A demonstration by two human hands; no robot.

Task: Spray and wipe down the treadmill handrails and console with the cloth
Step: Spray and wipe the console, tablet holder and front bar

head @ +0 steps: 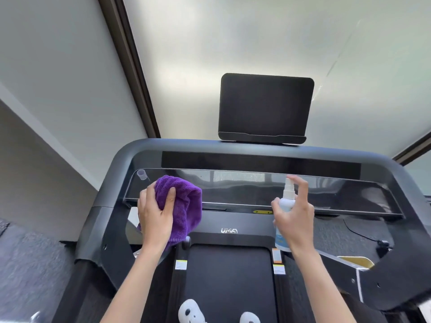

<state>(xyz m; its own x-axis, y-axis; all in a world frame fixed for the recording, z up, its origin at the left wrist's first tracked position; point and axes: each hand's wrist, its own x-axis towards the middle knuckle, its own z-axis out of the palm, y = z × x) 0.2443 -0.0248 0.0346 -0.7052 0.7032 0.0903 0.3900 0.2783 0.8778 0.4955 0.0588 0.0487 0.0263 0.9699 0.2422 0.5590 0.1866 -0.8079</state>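
A bunched purple cloth (184, 201) is gripped in the left hand (155, 216) and pressed to the left end of the treadmill console (256, 190). Further right, a white spray bottle (285, 206) is held upright in the right hand (295, 220), a finger resting on its nozzle, before the glossy panel's middle.
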